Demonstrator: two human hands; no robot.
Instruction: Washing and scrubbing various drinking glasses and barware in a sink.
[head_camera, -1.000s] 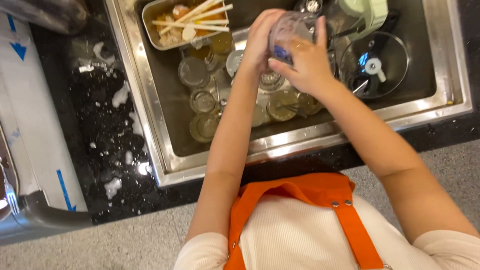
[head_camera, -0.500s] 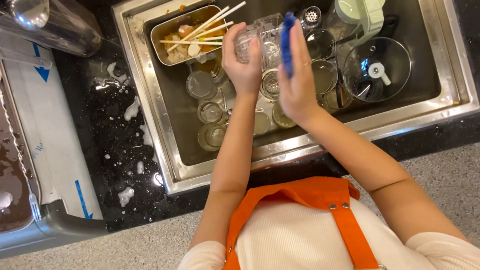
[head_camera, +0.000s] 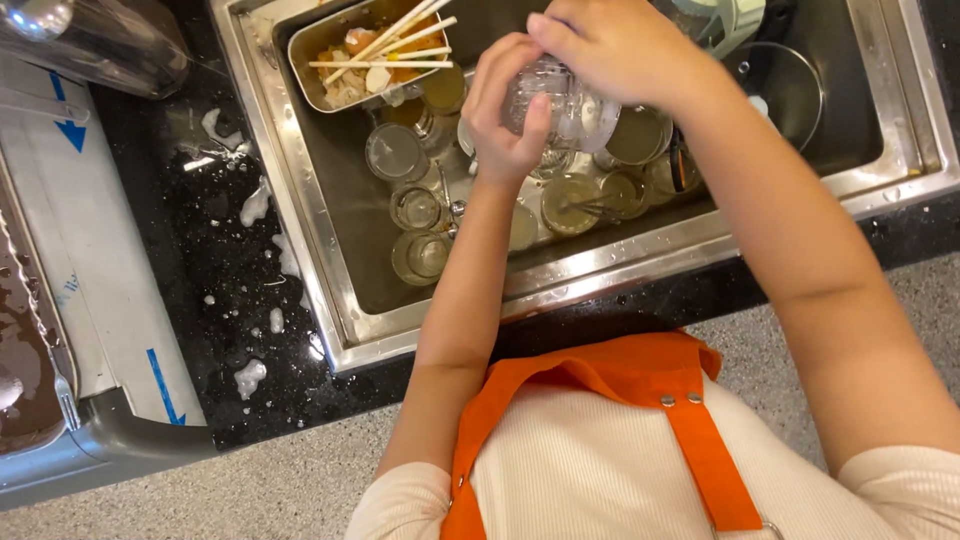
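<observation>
Over the steel sink (head_camera: 330, 300), left hand (head_camera: 500, 110) wraps a clear glass (head_camera: 560, 100) with curled fingers, steadying it; right hand (head_camera: 610, 45), fingers pressed together, covers its twelve-o'clock end for scrubbing.

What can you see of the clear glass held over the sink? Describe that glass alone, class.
The glass is clear, with ribbed or patterned walls, and looks wet. It lies tilted on its side above the steel sink, over other glasses standing in it. The left hand grips one end; the right hand covers it from above, hiding its top.
</observation>
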